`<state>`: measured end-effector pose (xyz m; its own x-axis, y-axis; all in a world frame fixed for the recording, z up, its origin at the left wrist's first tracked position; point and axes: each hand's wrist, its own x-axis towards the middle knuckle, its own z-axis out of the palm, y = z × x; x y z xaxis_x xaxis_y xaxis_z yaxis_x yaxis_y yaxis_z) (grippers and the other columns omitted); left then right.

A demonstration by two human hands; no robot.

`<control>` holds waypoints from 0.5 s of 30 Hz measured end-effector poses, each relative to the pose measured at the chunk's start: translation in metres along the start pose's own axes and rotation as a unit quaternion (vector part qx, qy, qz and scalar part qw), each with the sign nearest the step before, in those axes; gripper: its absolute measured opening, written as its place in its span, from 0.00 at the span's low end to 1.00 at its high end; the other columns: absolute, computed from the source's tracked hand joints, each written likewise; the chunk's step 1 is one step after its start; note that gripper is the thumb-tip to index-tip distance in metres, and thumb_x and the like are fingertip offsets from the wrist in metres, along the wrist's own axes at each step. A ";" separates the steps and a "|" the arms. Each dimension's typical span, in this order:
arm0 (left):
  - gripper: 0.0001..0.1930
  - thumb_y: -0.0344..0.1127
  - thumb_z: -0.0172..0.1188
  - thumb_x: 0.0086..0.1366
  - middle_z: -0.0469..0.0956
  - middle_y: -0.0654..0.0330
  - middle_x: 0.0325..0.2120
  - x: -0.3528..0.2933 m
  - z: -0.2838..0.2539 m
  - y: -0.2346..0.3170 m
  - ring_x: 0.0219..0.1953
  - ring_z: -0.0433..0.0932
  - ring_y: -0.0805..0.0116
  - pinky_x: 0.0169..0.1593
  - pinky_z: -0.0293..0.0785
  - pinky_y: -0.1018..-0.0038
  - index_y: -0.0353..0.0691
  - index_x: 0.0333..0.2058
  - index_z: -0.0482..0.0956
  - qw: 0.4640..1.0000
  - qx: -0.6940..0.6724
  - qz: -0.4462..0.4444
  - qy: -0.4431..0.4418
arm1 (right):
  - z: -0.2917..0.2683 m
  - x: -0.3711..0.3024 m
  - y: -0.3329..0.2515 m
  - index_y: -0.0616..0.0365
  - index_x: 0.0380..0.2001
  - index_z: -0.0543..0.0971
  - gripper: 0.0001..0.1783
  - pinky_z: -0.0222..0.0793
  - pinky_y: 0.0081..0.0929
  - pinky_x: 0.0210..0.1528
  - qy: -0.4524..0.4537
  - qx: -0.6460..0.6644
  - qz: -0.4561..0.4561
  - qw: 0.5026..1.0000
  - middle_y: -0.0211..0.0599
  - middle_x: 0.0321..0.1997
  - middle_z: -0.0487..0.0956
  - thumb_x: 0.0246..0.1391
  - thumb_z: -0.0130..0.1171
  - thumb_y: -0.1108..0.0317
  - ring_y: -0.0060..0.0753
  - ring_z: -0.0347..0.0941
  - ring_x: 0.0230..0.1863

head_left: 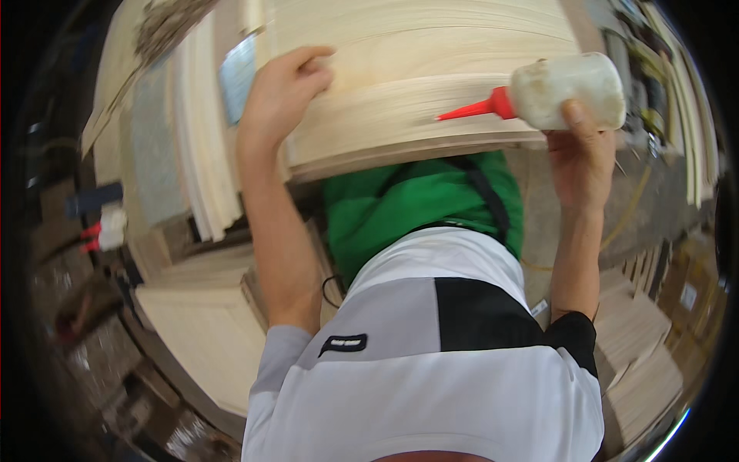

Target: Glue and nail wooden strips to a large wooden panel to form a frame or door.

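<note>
My right hand [579, 158] grips a whitish, stained squeeze glue bottle [568, 92], the thumb pressed on its side. The bottle lies on its side in the air, its red pointed nozzle [481, 106] aimed left above a pale wooden panel [416, 58]. My left hand [286, 92] is over the panel's left part, index finger stretched out and the other fingers loosely bent. Nothing shows in that hand, and slight blur hides whether it touches the wood.
Wooden strips [202, 131] and a bluish plate [239, 77] lie left of the panel. Another red-tipped white bottle [112, 223] is at far left. Stacked boards [208, 331] stand lower left, more boards [635, 331] lower right. Tools [643, 77] lie at the right, near cardboard boxes [689, 289].
</note>
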<state>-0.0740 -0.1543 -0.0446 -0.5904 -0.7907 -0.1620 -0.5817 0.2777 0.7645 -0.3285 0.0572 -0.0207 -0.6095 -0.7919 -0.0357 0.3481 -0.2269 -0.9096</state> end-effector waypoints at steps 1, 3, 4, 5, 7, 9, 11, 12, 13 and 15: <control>0.19 0.32 0.58 0.61 0.77 0.63 0.29 0.004 -0.005 -0.004 0.33 0.75 0.76 0.40 0.71 0.81 0.31 0.50 0.75 1.000 0.011 -0.012 -0.016 | 0.018 -0.003 0.015 0.64 0.50 0.71 0.24 0.74 0.31 0.50 -0.026 0.018 0.026 0.999 0.38 0.45 0.78 0.50 0.65 0.70 0.32 0.77 0.47; 0.20 0.33 0.58 0.61 0.77 0.63 0.29 0.004 -0.008 -0.008 0.32 0.75 0.77 0.40 0.72 0.81 0.31 0.51 0.75 0.999 0.021 -0.032 -0.026 | 0.044 -0.005 0.039 0.64 0.57 0.66 0.30 0.71 0.36 0.55 -0.102 -0.014 0.064 0.993 0.41 0.52 0.75 0.52 0.64 0.69 0.36 0.73 0.53; 0.20 0.33 0.57 0.62 0.78 0.63 0.30 0.004 -0.004 -0.013 0.33 0.75 0.77 0.41 0.73 0.81 0.32 0.52 0.75 0.999 -0.018 -0.038 -0.026 | 0.062 -0.007 0.049 0.64 0.53 0.69 0.28 0.72 0.32 0.53 -0.111 0.017 0.065 0.992 0.39 0.48 0.76 0.50 0.66 0.70 0.32 0.74 0.49; 0.20 0.34 0.56 0.63 0.78 0.63 0.32 0.004 -0.003 -0.016 0.33 0.76 0.77 0.42 0.73 0.81 0.32 0.52 0.74 0.997 -0.055 -0.042 -0.026 | 0.078 -0.009 0.058 0.65 0.49 0.72 0.25 0.72 0.27 0.50 -0.117 0.048 0.064 0.990 0.37 0.44 0.78 0.48 0.68 0.71 0.28 0.75 0.46; 0.20 0.35 0.55 0.64 0.79 0.63 0.33 0.005 -0.004 -0.022 0.34 0.76 0.77 0.43 0.74 0.81 0.32 0.52 0.74 0.997 -0.062 -0.045 -0.024 | 0.095 -0.007 0.073 0.65 0.50 0.71 0.26 0.72 0.27 0.50 -0.128 0.032 0.072 0.989 0.37 0.44 0.78 0.48 0.68 0.73 0.28 0.75 0.46; 0.20 0.35 0.55 0.65 0.79 0.63 0.33 0.005 -0.005 -0.025 0.35 0.76 0.77 0.44 0.74 0.80 0.33 0.53 0.74 0.996 -0.072 -0.044 -0.026 | 0.106 -0.009 0.082 0.65 0.50 0.70 0.27 0.72 0.27 0.50 -0.134 0.013 0.078 0.988 0.37 0.45 0.78 0.48 0.68 0.74 0.28 0.75 0.47; 0.20 0.36 0.54 0.65 0.79 0.62 0.34 0.006 -0.006 -0.025 0.36 0.76 0.77 0.44 0.74 0.80 0.34 0.53 0.74 0.996 -0.063 -0.061 -0.026 | 0.114 -0.011 0.088 0.65 0.52 0.67 0.29 0.72 0.27 0.50 -0.155 0.025 0.062 0.986 0.37 0.46 0.77 0.48 0.68 0.75 0.28 0.75 0.47; 0.20 0.36 0.54 0.65 0.79 0.62 0.34 0.005 -0.006 -0.026 0.36 0.76 0.77 0.44 0.74 0.80 0.34 0.53 0.74 0.996 -0.064 -0.061 -0.026 | 0.117 -0.012 0.090 0.65 0.53 0.66 0.30 0.73 0.26 0.50 -0.161 0.033 0.070 0.984 0.37 0.47 0.76 0.47 0.69 0.75 0.28 0.74 0.48; 0.20 0.36 0.54 0.65 0.79 0.62 0.34 0.006 -0.005 -0.025 0.36 0.76 0.76 0.44 0.74 0.79 0.35 0.54 0.74 0.995 -0.071 -0.065 -0.025 | 0.120 -0.013 0.092 0.65 0.53 0.66 0.30 0.73 0.26 0.50 -0.161 0.031 0.069 0.984 0.37 0.47 0.76 0.47 0.69 0.75 0.28 0.74 0.48; 0.20 0.36 0.54 0.65 0.79 0.62 0.34 0.006 -0.005 -0.026 0.36 0.76 0.76 0.44 0.74 0.79 0.35 0.54 0.74 0.994 -0.078 -0.070 -0.026 | 0.124 -0.015 0.094 0.64 0.52 0.66 0.30 0.73 0.26 0.49 -0.161 0.022 0.074 0.984 0.37 0.47 0.76 0.47 0.69 0.75 0.27 0.74 0.47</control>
<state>-0.0597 -0.1692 -0.0617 -0.5407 -0.7851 -0.3020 -0.5684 0.0764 0.8192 -0.1980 -0.0226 -0.0545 -0.2956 -0.9549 -0.0270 0.4506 -0.1144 -0.8854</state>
